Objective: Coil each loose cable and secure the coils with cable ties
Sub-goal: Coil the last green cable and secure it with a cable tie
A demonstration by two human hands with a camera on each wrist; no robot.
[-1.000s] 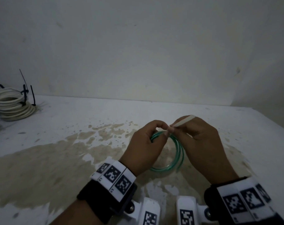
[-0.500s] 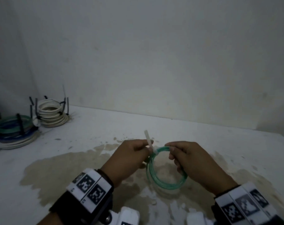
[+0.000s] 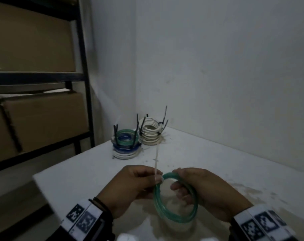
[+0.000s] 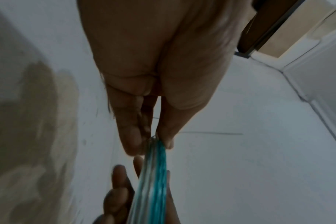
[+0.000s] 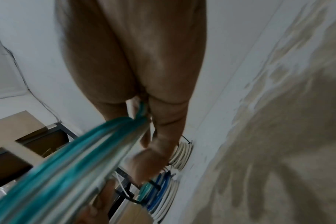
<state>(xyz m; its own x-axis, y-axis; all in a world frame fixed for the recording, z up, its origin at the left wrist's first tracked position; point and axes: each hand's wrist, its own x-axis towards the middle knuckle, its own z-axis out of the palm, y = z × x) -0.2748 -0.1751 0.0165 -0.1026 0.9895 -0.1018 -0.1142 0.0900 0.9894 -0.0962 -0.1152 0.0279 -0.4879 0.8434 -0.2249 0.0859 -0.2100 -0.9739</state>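
Note:
A green cable coil (image 3: pixel 175 215) hangs upright between my hands above the white table (image 3: pixel 234 153). My left hand (image 3: pixel 139 181) pinches the coil's top left, where a white cable tie (image 3: pixel 156 164) wraps it and its tail sticks straight up. My right hand (image 3: pixel 196 186) curls its fingers round the coil's upper right side. In the left wrist view the left fingers (image 4: pixel 136 136) pinch the coil (image 4: pixel 153 174) edge-on. In the right wrist view the coil (image 5: pixel 71 163) runs through the right hand's grip.
Two stacks of tied coils stand at the table's far left corner: a green, blue and white stack (image 3: pixel 126 144) and a white stack (image 3: pixel 150 133), with black tie tails sticking up. A black shelf with cardboard boxes (image 3: pixel 40 119) stands left of the table. A brown stain (image 3: pixel 252 193) marks the table.
The view has swung left, bringing the shelf and both stacks nearer the centre. The tie's tail now stands upright from my left hand's pinch; my right hand has moved onto the coil's side.

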